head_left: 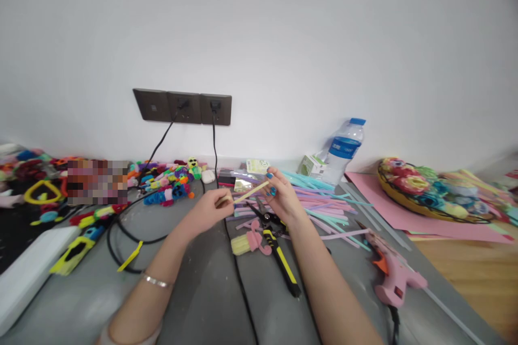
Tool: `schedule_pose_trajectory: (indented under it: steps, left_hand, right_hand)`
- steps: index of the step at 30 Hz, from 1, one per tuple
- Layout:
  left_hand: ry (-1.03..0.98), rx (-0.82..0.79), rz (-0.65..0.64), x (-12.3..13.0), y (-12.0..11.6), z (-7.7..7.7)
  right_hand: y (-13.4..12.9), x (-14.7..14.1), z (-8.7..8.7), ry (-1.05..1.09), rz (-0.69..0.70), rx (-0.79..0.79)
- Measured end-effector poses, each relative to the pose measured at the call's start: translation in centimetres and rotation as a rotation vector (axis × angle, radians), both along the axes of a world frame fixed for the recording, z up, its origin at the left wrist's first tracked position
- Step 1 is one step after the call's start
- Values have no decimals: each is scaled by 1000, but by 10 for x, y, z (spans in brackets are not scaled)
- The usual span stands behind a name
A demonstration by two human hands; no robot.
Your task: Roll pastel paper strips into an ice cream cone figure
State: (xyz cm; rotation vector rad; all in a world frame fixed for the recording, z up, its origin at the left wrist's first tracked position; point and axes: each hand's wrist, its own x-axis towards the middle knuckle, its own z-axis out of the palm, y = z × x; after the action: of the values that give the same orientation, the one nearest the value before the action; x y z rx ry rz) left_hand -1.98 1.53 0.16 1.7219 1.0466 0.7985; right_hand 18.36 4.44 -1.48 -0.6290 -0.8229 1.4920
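Note:
A pale yellow pipe cleaner (251,192) stretches between my two hands above the table. My left hand (213,209) is closed around its left end, the fingers curled. Its other end is pinched by my right hand (282,197), whose nails are blue. Below the hands lie black and yellow pliers (279,261), jaws pointing away from me, partly covered by my right wrist. A small pink and cream pipe-cleaner piece (247,242) rests left of the pliers. Behind my right hand spreads a pile of pink, purple and turquoise pipe cleaners (329,202).
At the right lies a pink glue gun (394,275). A water bottle (343,151) stands by the wall near a basket of fuzzy flowers (429,215). Colourful pipe-cleaner figures (170,192) crowd the left back. Black cables (238,275) cross the grey table (198,291).

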Motion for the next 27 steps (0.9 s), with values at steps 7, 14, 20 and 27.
schedule_pose_trajectory:
  steps: [7,14,20,27]
  left_hand:
    - [-112,-39,22,3,-1,-1]
    - [-657,-200,341,3,6,3]
    - [-775,-244,393,2,7,5]
    - [-583,-179,357,3,8,-5]
  right_hand:
    - [1,1,-3,-28,-11,-8]
    - [-2,0,-5,-163,187,-7]
    - [-5,-1,-7,-282,372,3]
    - [-11,3,-4,-313,539,12]
